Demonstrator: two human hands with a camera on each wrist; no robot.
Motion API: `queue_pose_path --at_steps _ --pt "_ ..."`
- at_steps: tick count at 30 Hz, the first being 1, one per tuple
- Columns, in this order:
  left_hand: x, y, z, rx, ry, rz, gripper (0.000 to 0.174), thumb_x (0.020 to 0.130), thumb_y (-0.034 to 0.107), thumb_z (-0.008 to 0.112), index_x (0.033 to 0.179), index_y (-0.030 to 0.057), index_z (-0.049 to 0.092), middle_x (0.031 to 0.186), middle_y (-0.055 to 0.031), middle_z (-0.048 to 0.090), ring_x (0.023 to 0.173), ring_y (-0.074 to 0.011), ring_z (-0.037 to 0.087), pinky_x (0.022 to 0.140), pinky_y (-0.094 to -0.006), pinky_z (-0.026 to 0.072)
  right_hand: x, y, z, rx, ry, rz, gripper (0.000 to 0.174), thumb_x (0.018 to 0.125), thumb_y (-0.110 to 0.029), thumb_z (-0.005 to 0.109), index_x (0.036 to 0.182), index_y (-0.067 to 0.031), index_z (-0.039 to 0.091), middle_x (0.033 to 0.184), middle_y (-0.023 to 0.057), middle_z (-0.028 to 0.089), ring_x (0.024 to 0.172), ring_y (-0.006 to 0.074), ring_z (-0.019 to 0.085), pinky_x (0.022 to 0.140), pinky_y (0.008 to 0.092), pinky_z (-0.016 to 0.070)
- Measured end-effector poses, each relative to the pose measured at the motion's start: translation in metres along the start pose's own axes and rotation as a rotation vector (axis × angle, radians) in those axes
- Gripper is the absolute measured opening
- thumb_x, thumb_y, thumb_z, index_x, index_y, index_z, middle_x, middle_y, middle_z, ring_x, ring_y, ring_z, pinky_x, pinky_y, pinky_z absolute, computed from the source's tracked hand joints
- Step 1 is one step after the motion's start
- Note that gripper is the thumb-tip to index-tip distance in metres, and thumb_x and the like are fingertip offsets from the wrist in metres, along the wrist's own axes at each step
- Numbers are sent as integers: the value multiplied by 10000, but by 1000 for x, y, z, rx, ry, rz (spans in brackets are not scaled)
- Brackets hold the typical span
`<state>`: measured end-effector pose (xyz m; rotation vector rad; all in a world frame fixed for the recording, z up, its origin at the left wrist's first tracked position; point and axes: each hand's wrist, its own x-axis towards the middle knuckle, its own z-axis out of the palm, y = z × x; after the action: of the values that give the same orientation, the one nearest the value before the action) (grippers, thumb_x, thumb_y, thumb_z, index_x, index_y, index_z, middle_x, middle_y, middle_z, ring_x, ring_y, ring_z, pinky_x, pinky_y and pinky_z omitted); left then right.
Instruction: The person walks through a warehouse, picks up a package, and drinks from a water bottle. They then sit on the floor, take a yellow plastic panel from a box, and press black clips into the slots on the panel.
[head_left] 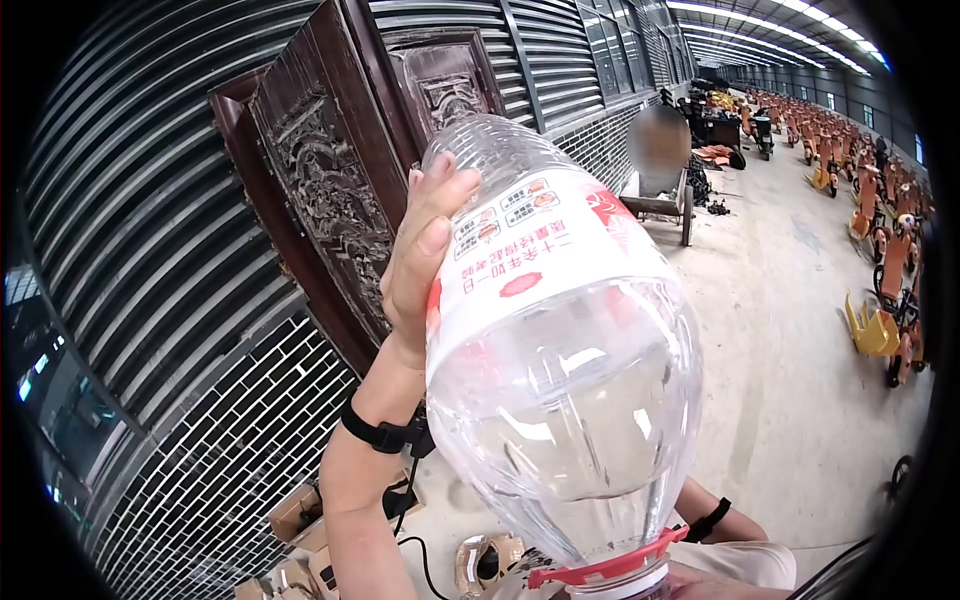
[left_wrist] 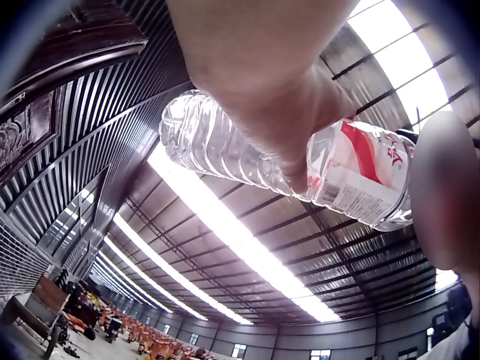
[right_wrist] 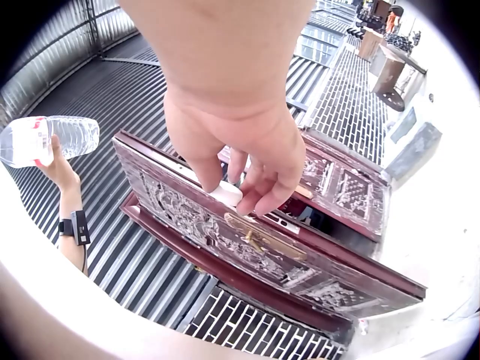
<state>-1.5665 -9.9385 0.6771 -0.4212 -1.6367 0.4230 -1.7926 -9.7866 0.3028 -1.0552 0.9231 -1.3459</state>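
Note:
A large clear water bottle [head_left: 560, 400] with a white and red label fills the middle of the head view. It is tilted, its base up and away, its red-ringed neck [head_left: 610, 570] down at the bottom edge beside the wearer. Water shows in the part nearest the neck. My left hand [head_left: 425, 250] grips the bottle's side over the label, as the left wrist view also shows. In the right wrist view my right hand [right_wrist: 244, 161] pinches a small white cap [right_wrist: 227, 194] between thumb and fingers. Only the right forearm appears in the head view.
A dark carved wooden door [head_left: 320, 180] stands against the slatted, brick-patterned wall on the left. Cardboard boxes [head_left: 297, 512] and a black cable lie on the floor below. Rows of orange scooters [head_left: 870, 210] line the right side. Another person is near a cart [head_left: 660, 205].

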Motion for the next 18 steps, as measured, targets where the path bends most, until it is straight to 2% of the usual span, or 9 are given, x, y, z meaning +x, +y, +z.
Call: queue_pose_path --at_steps 11,13,18 --pt "-2 1 -5 5 0 0 816 711 248 818 1334 118 306 1221 -242 567 1157 -405 550 1039 -537 371 -1 4 3 -41 4 40 365 897 -23 597 1243 -12 478 1068 71 580 996 172 581 877 322 505" --pt "-3 1 -7 5 -7 -2 813 712 248 817 1332 118 308 1220 -243 568 1154 -405 552 1037 -538 373 1 8 0 -6 -7 0 372 893 -17 600 1244 -11 477 1070 74 580 994 175 584 883 326 505" --pt "-4 2 -11 98 -17 24 811 714 254 815 1333 121 307 1220 -241 568 1153 -404 553 1035 -538 377 1 10 2 -11 -3 22 367 896 -11 591 1245 -12 475 1079 78 578 1002 177 581 890 330 507"
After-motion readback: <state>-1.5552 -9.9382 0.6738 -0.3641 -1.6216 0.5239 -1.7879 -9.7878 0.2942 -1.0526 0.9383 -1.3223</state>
